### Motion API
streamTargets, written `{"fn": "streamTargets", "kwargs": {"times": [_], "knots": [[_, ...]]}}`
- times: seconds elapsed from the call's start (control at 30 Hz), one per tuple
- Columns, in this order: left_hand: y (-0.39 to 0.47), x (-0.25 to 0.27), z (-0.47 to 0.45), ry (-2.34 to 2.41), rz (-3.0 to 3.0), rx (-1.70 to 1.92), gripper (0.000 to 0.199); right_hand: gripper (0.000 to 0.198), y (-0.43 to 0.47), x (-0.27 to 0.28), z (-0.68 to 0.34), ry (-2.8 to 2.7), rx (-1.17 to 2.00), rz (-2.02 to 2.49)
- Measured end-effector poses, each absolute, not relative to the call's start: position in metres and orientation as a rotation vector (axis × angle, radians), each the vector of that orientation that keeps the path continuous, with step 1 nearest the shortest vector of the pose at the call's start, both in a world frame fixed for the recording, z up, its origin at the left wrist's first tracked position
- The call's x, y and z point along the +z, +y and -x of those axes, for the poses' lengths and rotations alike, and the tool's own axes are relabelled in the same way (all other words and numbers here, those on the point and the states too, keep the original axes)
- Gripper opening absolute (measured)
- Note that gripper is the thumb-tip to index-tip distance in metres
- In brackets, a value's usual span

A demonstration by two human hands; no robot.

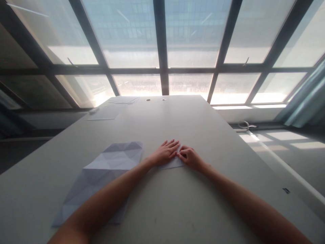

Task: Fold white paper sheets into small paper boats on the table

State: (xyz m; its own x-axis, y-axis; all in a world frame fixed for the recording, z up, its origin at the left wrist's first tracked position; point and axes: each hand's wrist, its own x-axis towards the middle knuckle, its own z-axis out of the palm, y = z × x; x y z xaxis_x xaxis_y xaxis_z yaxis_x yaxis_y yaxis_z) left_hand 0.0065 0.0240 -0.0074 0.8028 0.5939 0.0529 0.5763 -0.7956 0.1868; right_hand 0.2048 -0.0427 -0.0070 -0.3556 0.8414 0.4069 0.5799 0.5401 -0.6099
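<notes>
A small folded piece of white paper (170, 165) lies on the white table, partly covered by both hands. My left hand (166, 152) rests flat on it with the fingers stretched out and pointing away from me. At the paper's right edge, my right hand (190, 157) has its fingers curled, with thumb and forefinger pinching the paper's side. A larger creased sheet of paper (104, 161) lies to the left, its fold lines raised in places. My left forearm crosses above that sheet and hides part of it.
More flat paper sheets (105, 113) lie at the table's far left. Two round holes sit near the far edge of the white table (188, 118). Windows stand behind it. A white cable (245, 126) lies beyond the right edge, and a small dark mark (286, 190) shows at right.
</notes>
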Motion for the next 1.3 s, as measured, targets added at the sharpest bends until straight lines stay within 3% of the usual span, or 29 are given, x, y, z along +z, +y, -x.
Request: {"fn": "streamTargets", "kwargs": {"times": [1.3], "knots": [[0.0224,-0.0048,-0.0053,0.931,-2.797,0.175,0.053,0.022,-0.0396,-0.0093,-0.2083,-2.030,0.421,1.198]]}}
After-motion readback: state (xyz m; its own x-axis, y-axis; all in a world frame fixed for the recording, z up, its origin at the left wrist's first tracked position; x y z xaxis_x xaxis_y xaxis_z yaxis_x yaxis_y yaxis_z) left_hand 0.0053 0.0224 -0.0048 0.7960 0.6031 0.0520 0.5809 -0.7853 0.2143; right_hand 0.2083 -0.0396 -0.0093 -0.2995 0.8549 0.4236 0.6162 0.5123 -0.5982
